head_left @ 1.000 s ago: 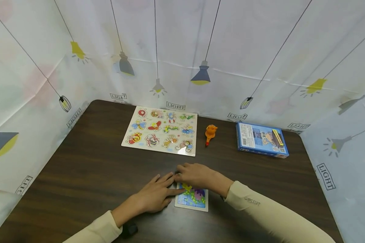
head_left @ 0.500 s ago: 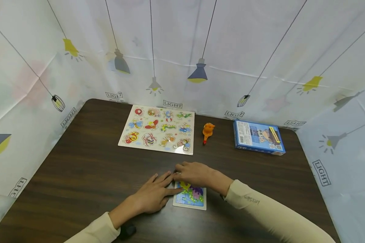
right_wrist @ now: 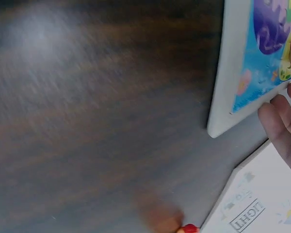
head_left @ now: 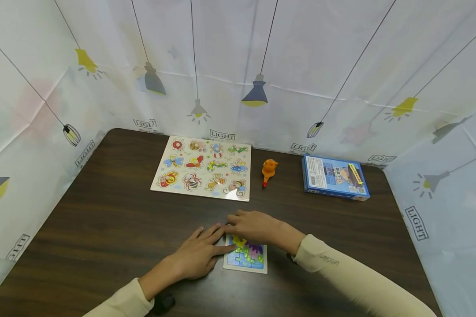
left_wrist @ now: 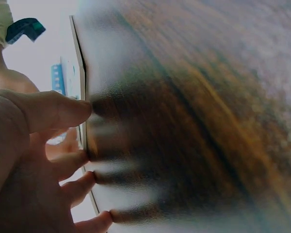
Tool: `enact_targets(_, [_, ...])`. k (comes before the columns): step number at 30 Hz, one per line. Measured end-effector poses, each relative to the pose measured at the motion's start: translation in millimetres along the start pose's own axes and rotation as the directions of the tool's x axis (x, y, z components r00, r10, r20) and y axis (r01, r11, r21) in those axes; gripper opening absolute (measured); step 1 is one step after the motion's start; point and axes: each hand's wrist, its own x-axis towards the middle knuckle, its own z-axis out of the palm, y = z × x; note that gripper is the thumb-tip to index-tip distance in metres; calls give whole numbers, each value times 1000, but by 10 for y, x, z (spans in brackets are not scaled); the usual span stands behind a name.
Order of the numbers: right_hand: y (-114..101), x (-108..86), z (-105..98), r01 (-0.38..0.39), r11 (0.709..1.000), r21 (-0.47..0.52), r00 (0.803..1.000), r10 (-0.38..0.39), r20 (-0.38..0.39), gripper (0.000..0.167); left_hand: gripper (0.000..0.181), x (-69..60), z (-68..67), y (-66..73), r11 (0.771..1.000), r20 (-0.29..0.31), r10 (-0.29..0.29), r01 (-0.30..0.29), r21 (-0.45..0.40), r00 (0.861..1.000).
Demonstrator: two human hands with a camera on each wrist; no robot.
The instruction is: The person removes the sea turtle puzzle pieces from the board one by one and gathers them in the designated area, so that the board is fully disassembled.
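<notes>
A small jigsaw puzzle (head_left: 246, 263) in a pale tray lies flat on the dark table, with yellow, purple and green pieces on blue. My left hand (head_left: 196, 255) lies to its left with fingers spread. One outstretched finger reaches onto the puzzle. Over the upper left corner my right hand (head_left: 254, 226) bends its fingers, which hide that part. In the right wrist view, fingertips (right_wrist: 270, 116) meet the tray's rim and one lies over a yellow piece; whether they pinch anything is cut off. The left wrist view shows the left fingers (left_wrist: 77, 187) touching the tabletop.
An insect picture board (head_left: 202, 167) lies at the back. Right of it are an orange toy (head_left: 269, 171) and a blue box (head_left: 335, 177). A dark object (head_left: 164, 304) sits by the left wrist. A white printed curtain (head_left: 222, 53) surrounds the table.
The whole head view has shifted slightly, so things appear a little further left and up. Both hands keep nearly the same places on the puzzle.
</notes>
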Motion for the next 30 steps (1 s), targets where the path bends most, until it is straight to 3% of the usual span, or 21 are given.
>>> enact_targets(9, [25,-30,-34,-11,997,71,1000,11,1,36,53,11,24,-9,1000,-16,5,-5,7,1000])
enact_targets(14, [52,-57,-43,-19,973,230,999,25,-24,35,53,12,4,12,1000,-11,10,-10,-2,1000])
enact_targets(18, [92,-79,-13,-7,902,432,995,50,-90,21,53,7,-12,19,1000,-10,3,-3,2,1000])
enact_targets(21, [122,-82,5,20,807,590,988,73,-134,13,54,5,-11,14,1000,-9,1,-1,6,1000])
enact_targets(25, [175,-149,2,20,691,723,975,145,-166,8,54,4,2,5,1000,-17,5,-5,11,1000])
enact_targets(30, [351,-447,21,-85,626,775,945,298,-137,5,54,0,26,-14,1000,-35,10,-9,14,999])
